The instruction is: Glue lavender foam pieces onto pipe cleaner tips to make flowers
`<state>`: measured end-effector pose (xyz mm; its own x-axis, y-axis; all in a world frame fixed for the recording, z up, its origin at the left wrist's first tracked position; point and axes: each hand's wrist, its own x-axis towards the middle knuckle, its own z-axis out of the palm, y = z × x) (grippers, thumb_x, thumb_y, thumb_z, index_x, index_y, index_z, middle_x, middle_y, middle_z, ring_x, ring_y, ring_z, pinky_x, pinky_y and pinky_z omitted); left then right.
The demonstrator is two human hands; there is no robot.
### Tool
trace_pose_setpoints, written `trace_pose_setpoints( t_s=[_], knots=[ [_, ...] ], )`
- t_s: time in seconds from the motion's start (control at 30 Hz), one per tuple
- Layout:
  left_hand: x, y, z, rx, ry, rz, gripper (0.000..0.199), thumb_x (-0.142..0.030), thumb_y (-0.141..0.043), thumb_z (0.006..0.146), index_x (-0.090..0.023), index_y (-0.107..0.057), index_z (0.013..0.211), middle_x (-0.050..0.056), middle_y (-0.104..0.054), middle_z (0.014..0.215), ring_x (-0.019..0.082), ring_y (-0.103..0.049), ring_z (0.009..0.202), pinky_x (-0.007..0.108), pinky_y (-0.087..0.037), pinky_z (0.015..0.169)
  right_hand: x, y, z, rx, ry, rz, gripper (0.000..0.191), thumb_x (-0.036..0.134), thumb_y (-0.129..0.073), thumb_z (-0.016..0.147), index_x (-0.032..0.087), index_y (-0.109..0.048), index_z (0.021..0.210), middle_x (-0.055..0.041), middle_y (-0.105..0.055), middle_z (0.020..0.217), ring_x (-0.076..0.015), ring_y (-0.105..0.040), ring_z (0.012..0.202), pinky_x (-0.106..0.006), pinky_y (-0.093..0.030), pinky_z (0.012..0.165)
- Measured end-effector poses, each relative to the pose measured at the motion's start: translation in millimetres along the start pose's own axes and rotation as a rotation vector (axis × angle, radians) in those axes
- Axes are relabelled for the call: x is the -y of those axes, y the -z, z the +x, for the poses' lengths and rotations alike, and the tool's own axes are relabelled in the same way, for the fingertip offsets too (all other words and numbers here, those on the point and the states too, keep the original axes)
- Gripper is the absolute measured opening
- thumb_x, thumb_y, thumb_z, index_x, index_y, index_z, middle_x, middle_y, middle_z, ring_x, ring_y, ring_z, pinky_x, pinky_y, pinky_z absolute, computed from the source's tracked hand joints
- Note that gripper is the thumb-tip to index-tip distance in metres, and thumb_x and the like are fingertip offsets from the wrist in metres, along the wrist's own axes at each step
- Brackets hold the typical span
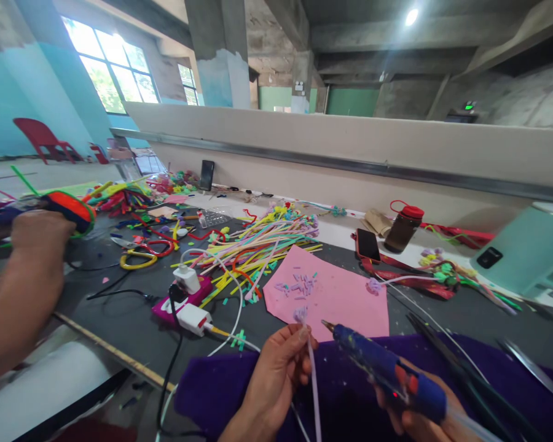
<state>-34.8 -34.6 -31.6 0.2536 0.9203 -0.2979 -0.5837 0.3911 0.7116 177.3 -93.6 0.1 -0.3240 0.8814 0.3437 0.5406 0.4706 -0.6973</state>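
Pinching the purple stem (pixel 314 387) just under its top, by the near edge of the pink sheet (pixel 345 301), L hand (pixel 276 374) has a good spot b/c it's prob light + bendy, & R hand (pixel 412 425) grips the glue gun (pixel 382 362).

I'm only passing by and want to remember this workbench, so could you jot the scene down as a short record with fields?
Left hand: pinches a thin lavender stem below its frilly tip
Right hand: grips a blue plastic glue gun
Metal nozzle: near the frilly tip, not touching
Beyond the hands: flat pink sheet bearing small lavender snippets
Left of the sheet: loose pile of thin multicoloured stems
Far left: another person's hand
Back right: brown bottle with red cap
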Motion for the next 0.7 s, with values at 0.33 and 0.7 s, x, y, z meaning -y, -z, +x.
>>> trace_pose_setpoints(
  t_s=[0.33,0.7],
  knots=[
    [-36.4,12.6,2.1,-0.044,-0.038,-0.108,0.014,-0.018,-0.069,0.068,-0.012,-0.058,0.074,-0.002,-0.064,0.057,0.001,-0.046,0.032,0.009,-0.035,0.03,-60.7,18.6,39.5,0.182,0.051,-0.581,0.034,0.02,-0.052,0.076,0.018,-0.045,0.109,-0.0105,-0.055,0.104,-0.0237,-0.056,0.09,-0.034,-0.046,0.07],
    [-28.4,23.7,2.1,0.013,-0.01,-0.167,0.011,-0.017,-0.067,0.069,-0.013,-0.057,0.067,-0.004,-0.055,0.052,0.0,-0.035,0.031,0.01,-0.028,0.029,-61.9,16.4,46.7,0.281,0.091,-0.707,0.032,0.031,-0.054,0.08,0.019,-0.049,0.109,-0.0084,-0.057,0.102,-0.0216,-0.056,0.088,-0.032,-0.042,0.074]
  ],
)
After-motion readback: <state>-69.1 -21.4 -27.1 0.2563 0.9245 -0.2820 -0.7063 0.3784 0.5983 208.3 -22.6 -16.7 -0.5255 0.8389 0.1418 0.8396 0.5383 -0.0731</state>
